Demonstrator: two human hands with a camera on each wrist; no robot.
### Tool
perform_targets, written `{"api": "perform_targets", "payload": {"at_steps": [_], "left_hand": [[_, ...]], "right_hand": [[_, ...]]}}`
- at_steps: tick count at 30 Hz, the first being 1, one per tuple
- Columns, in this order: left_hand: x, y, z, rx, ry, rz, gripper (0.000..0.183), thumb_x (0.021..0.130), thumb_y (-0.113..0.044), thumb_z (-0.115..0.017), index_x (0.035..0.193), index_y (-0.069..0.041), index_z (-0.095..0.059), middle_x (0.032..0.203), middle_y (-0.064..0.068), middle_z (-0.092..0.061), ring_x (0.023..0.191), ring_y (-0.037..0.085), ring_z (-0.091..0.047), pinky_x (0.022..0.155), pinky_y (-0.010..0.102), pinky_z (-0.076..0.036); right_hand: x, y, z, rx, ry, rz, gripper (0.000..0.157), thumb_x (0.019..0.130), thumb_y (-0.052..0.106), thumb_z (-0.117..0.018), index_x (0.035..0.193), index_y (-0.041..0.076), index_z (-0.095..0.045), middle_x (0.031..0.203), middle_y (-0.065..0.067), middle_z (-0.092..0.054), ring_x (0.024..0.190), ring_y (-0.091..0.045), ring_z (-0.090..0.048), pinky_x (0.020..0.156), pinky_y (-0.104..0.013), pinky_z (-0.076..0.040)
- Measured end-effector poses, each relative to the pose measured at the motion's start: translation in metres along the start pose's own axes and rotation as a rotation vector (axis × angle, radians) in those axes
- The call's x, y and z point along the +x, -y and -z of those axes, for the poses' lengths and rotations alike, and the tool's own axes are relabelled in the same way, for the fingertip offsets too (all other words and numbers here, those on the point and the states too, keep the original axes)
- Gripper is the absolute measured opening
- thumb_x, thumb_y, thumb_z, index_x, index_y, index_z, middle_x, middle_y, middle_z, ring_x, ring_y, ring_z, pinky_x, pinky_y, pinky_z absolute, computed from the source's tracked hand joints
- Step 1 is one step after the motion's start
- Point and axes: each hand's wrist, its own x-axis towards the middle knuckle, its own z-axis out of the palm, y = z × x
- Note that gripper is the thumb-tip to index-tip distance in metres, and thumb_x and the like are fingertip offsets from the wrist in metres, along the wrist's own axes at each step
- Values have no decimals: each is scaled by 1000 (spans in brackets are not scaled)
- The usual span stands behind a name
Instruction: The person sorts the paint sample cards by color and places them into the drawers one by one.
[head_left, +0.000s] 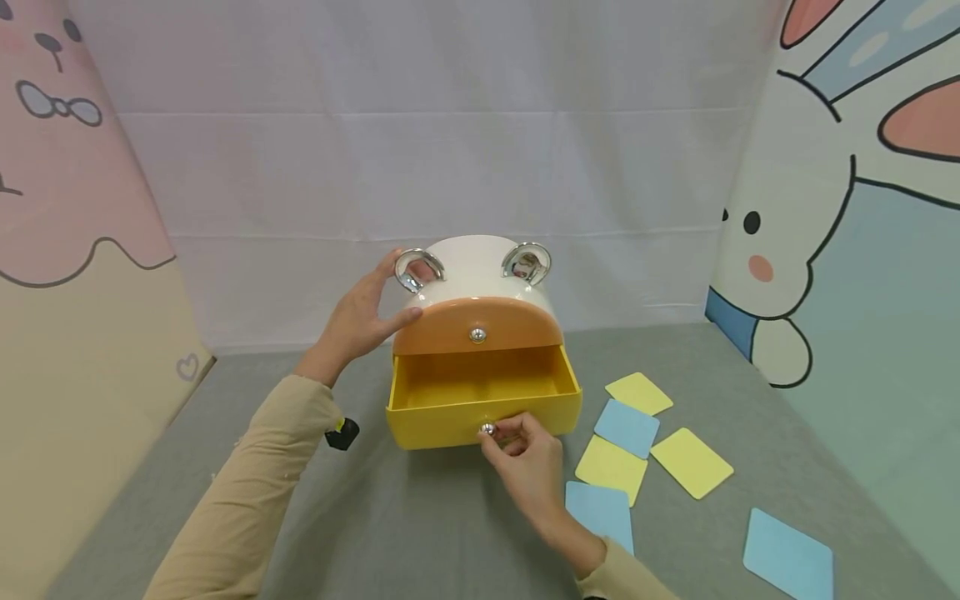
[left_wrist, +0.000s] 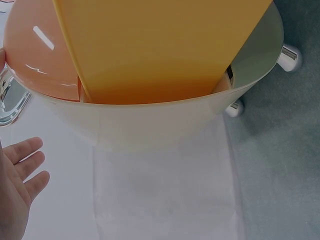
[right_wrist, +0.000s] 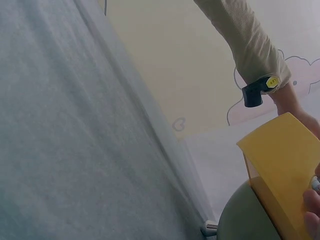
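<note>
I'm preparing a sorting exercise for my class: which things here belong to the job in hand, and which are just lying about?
In the job:
yellow drawer, open
its silver knob, pinched by the right hand
white-topped cabinet, touched by the left hand

Apparently just lying about, untouched by either hand:
yellow cards
blue cards

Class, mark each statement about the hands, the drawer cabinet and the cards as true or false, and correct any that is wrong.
1. The right hand pinches the yellow drawer's silver knob. True.
2. The yellow drawer is fully closed. False: it is pulled open.
3. The left hand touches the drawer cabinet. True.
4. All the cards are yellow. False: there are blue cards and yellow cards.
5. The orange drawer is above the yellow one. True.
</note>
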Motion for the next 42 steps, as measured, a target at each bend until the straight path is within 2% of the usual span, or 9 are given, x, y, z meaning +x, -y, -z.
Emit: {"api": "perform_targets", "payload": {"at_steps": [11,22,33,42], "left_hand": [[-1,0,1,-11,3,-8,85,82,-47,-61,147,-24,-12,143,12,-33,129,34,-32,101,54,-28],[0,3,-1,-18,1,-6,85,81,-45,-62,147,-27,-12,144,10,-33,129,33,-32,101,54,-28],[1,0,-2,-8,2,-4,84,81,-44,-62,147,-25,-13,144,11,-33,129,33,-32,101,54,-28],[1,2,-2,-15,-1,-3,85,81,-45,-62,147,-27,-11,144,11,-33,129,33,-32,101,54,-28]], "right_hand": [[-9,3,4,-1,11,-7,14,72,13,-76,77,15,-63,68,7,-64,44,-4,-51,41,-23,-44],[-13,1,2,-7,-5,23,14,71,12,-77,76,15,-63,66,8,-64,44,-3,-50,41,-20,-43],[-15,0,1,-19,-27,91,16,70,11,-78,76,14,-63,65,8,-65,44,2,-49,40,-17,-41],[-13,-2,4,-77,-9,196,19,68,12,-79,76,13,-62,65,7,-65,46,4,-50,42,-14,-42]]}}
